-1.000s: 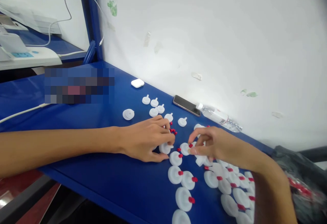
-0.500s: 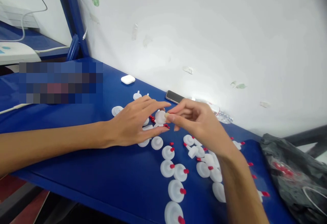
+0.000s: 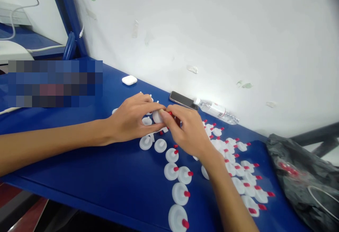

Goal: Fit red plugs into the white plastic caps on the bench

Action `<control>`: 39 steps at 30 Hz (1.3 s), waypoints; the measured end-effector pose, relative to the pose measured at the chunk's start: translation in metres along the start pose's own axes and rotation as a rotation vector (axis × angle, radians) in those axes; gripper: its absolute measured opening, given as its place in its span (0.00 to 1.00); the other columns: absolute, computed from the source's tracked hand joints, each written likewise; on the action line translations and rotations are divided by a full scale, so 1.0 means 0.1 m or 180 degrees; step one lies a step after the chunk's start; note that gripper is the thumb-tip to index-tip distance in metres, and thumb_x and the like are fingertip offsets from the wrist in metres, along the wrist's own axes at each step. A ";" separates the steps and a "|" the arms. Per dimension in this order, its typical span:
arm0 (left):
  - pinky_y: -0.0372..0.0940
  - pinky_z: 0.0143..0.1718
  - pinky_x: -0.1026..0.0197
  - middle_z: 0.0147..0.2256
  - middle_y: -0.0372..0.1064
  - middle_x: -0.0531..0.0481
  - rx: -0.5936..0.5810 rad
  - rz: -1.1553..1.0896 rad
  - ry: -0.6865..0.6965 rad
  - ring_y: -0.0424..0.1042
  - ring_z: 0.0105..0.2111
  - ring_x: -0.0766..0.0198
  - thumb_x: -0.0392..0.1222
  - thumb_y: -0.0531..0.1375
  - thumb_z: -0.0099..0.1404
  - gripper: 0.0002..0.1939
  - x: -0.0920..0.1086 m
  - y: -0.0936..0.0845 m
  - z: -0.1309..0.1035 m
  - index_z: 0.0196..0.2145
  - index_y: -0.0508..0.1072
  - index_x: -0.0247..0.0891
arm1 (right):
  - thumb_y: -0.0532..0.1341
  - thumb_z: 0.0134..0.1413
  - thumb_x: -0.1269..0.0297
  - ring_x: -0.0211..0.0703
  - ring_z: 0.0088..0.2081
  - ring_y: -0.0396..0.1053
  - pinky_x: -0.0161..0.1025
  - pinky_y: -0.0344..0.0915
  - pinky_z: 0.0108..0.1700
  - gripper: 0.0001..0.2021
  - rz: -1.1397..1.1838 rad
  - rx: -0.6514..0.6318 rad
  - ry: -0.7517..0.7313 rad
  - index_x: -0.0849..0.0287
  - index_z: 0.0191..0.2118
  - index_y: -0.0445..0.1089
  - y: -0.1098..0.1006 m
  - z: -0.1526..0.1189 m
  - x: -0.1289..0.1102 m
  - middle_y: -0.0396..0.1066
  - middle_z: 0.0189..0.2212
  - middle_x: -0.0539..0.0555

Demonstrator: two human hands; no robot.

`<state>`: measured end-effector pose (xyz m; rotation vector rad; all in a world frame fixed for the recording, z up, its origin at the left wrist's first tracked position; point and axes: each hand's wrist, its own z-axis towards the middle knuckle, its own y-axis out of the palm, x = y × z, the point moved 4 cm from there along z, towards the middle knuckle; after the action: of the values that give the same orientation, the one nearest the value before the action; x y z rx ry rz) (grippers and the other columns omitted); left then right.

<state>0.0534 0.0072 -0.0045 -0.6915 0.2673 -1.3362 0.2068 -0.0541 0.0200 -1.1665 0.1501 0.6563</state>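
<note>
Between the thumb and fingers of my left hand (image 3: 131, 117) sits a white round plastic piece (image 3: 157, 117), a disc like the spouted ones lying around. My right hand (image 3: 186, 126) pinches at the piece's right side, its thumb on the disc. A small red cap (image 3: 170, 113) shows under the right index finger; whether it sits on the spout is hidden. Beneath my hands lie several uncapped white pieces (image 3: 160, 146) and a loose red cap (image 3: 176, 146). Toward me runs a line of white pieces with red caps (image 3: 180, 194).
Many red-capped pieces (image 3: 249, 189) cover the right of the blue table (image 3: 106, 175). Along the wall are a white case (image 3: 129, 80), a phone (image 3: 182, 99) and a clear bottle (image 3: 215, 109). A dark plastic bag (image 3: 299, 179) rests at the right edge.
My right hand has moved left and closed in on the white piece, and a red cap now shows by its fingers. The view has shifted slightly, uncovering the bottle and more capped pieces.
</note>
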 end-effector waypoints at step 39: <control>0.73 0.44 0.70 0.44 0.77 0.58 -0.0436 -0.0190 -0.1263 0.76 0.44 0.63 0.60 0.61 0.71 0.14 0.52 -0.04 -1.11 0.48 0.76 0.54 | 0.64 0.65 0.60 0.41 0.31 0.73 0.38 0.55 0.33 0.04 -0.0651 -0.0522 0.1823 0.47 0.36 0.75 -0.07 -0.74 -0.24 0.77 0.29 0.42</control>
<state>0.0008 -0.0761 -0.0776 -1.0683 0.0178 -1.2138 0.2078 -0.1306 0.0063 -1.4844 0.4601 0.1416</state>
